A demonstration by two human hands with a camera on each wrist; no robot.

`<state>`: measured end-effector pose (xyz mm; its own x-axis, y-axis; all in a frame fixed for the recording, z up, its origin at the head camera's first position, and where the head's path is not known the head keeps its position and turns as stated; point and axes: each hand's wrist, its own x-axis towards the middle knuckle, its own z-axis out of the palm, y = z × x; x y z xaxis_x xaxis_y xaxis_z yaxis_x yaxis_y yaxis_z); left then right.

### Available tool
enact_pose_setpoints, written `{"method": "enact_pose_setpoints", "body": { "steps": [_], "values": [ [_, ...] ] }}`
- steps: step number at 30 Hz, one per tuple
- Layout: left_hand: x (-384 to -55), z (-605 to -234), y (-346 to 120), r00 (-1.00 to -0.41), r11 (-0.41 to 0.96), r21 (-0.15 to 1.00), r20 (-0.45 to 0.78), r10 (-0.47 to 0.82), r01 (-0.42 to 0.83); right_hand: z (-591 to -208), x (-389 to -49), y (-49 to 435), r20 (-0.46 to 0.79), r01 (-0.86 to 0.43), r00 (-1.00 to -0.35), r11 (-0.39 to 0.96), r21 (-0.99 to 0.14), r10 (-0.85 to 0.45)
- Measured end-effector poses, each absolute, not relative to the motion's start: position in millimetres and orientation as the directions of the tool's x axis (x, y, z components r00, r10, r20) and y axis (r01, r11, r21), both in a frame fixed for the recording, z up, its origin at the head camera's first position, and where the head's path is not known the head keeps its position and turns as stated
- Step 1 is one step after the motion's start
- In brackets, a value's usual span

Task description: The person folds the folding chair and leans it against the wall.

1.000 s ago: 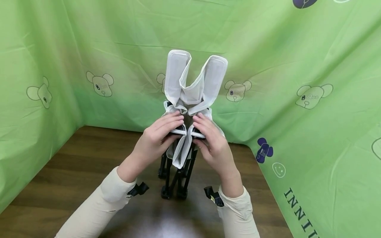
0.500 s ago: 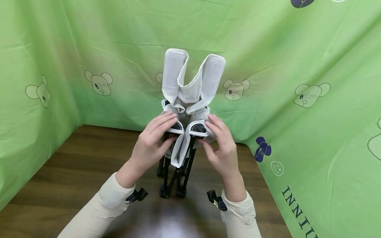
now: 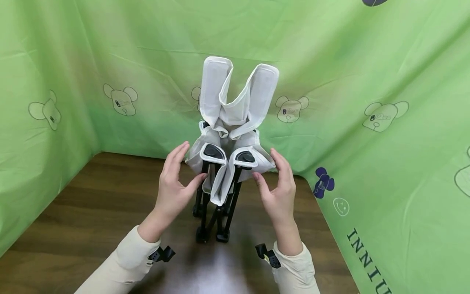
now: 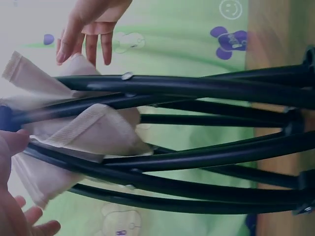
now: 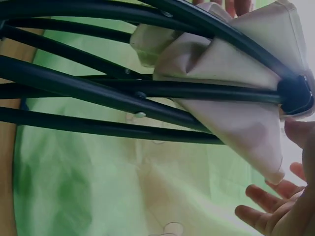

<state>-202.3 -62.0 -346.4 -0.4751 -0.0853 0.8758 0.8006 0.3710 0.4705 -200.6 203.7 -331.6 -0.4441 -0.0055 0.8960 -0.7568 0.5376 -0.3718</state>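
While a black-legged folding chair (image 3: 229, 171) in white fabric stands upright on the wooden tabletop (image 3: 110, 204), the left hand (image 3: 172, 185) and right hand (image 3: 280, 188) flank it closely, fingers parted from thumbs; a green printed curtain (image 3: 154, 102) hangs behind the chair.

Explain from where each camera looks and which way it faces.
Head: on the head, facing forward and down at the folding frame of black tubes and white fabric; left hand, right hand, cream sleeves show.
Left wrist: worn there, facing the frame's left side; left hand at lower left, right hand at top.
Right wrist: worn there, facing its right side; right hand at lower right, part of left hand at top.
Both wrist views share the frame and green printed cloth.
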Motion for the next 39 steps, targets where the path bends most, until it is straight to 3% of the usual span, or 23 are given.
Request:
{"method": "enact_pose_setpoints", "body": {
  "steps": [8, 14, 23, 39],
  "values": [
    [-197.7, -367.9, -65.5, -0.646, 0.292, 0.657, 0.749, -0.146, 0.695, -327.3, -186.2, 198.2, 0.778, -0.627, -0.612, 0.512, -0.587, 0.142],
    [-190.4, -388.0, -68.1, -0.692, 0.342, 0.691, 0.708, -0.143, 0.636, -327.3, -175.9, 196.2, 0.69, -0.567, -0.708, 0.463, -0.682, 0.15],
    [-174.3, -421.6, -61.6, -0.863, 0.258, 0.864, 0.479, -0.161, 0.431, -348.6, -172.5, 199.8, 0.526, -0.46, -0.843, 0.357, -0.813, 0.114],
    [-155.5, -455.3, -50.4, -0.911, 0.357, 0.885, 0.376, -0.172, 0.298, -416.1, -190.2, 206.5, 0.342, -0.317, -0.939, 0.29, -0.903, 0.042]
  ]
}}
